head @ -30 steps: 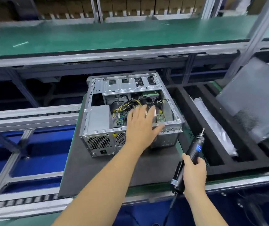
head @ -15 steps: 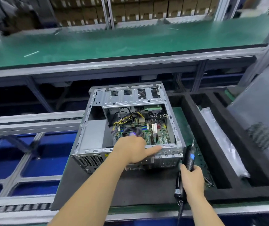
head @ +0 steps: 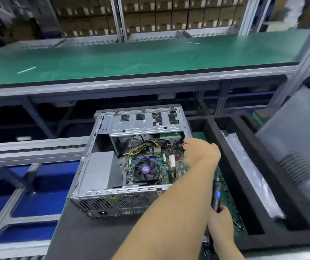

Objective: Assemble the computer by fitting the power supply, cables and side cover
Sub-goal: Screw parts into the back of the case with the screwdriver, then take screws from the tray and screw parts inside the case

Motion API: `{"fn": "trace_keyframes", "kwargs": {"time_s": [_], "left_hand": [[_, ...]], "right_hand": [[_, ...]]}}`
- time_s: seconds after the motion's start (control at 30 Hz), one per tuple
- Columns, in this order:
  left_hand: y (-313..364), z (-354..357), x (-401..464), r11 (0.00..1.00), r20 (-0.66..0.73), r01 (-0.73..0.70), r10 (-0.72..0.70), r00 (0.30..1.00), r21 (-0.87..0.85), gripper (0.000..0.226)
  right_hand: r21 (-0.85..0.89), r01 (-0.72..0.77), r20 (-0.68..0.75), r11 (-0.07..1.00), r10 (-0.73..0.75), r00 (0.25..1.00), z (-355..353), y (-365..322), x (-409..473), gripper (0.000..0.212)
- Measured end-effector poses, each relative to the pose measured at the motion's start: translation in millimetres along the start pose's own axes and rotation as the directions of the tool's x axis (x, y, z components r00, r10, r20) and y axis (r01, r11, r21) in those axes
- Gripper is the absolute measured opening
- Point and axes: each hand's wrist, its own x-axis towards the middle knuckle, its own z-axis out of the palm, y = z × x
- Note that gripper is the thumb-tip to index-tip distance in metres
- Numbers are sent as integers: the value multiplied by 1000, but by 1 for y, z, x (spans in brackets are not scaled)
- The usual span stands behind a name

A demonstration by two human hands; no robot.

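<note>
With the open case (head: 131, 166) lying on its side on the dark mat (head: 86, 239), I reach my left hand (head: 200, 152) to its far right corner, fingers curled among the cables (head: 142, 147); what they grip I cannot tell. My right hand (head: 220, 221) grips the screwdriver (head: 216, 196) upright near the case, kept ready, I judge, while the side cover (head: 296, 139) leans at right.

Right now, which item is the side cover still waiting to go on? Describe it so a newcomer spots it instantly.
Start at the open computer case in the middle, then look right past the black foam tray. The side cover leans tilted at the far right edge: a flat dark grey panel with a perforated vent patch, unlike the shiny plastic bag lying beside it.
</note>
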Motion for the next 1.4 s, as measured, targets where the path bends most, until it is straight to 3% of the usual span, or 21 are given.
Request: {"fn": "trace_keyframes", "kwargs": {"time_s": [0.1, 0.23, 0.4, 0.53, 0.7, 0.8, 0.83, 0.9, 0.97, 1.07, 1.17, 1.23, 1.3, 1.33, 1.4], "left_hand": [[-10, 15, 9, 964, -109, -66, 97, 989, 259, 78], [-21, 12, 7, 854, -51, -182, 236, 970, 487, 94], [-61, -15, -13, 735, 125, -343, 336, 934, 585, 99], [-115, -66, -32, 672, 229, -455, 401, 887, 584, 79], [-173, -144, -39, 561, 400, -607, 458, 794, 563, 60], [-181, -152, -37, 418, 304, -583, 563, 768, 697, 58], [-177, -146, -36, 441, 217, -527, 581, 785, 727, 57], [-163, -129, -29, 601, 67, -410, 509, 858, 687, 56], [-151, -117, -20, 696, 17, -341, 428, 904, 633, 57], [-151, -108, -13, 660, 32, -385, 480, 877, 646, 52], [-154, -105, -11, 595, 50, -416, 533, 845, 687, 51], [-154, -106, -10, 587, 61, -421, 533, 844, 691, 52], [-154, -106, -9, 578, 68, -421, 533, 843, 699, 55], [-154, -107, -8, 571, 71, -421, 534, 843, 705, 57], [-155, -109, -8, 552, 87, -423, 533, 842, 719, 58]], "right_hand": [[-65, 4, 5, 998, -4, 1000, -1, -1, 0, 24], [-126, 39, 14, 991, -37, 999, -1, -5, -1, 19], [-186, 121, 19, 975, -119, 993, -2, -10, 1, 18], [-300, 191, 15, 935, -195, 981, -2, -20, 5, 17], [-533, 218, 46, 818, -230, 972, 4, -28, 10, 21], [-765, 187, 49, 616, -234, 971, 8, -35, 8, 38], [-788, 180, 63, 589, -213, 975, 6, -37, 8, 45], [-793, 153, 73, 589, -158, 985, 0, -45, 11, 56], [-778, 162, 75, 607, -167, 983, -7, -60, 14, 53], [-588, 380, 77, 714, -418, 905, -7, -106, 25, 39], [-367, 660, 43, 655, -697, 716, 10, -183, 39, 38], [-373, 697, 161, 612, -697, 698, 28, -233, 49, 54], [-497, 676, 364, 544, -576, 732, 46, -253, 55, 66], [-531, 677, 428, 510, -528, 733, 52, -251, 57, 63], [-518, 690, 423, 507, -549, 721, 59, -237, 60, 50]]}}
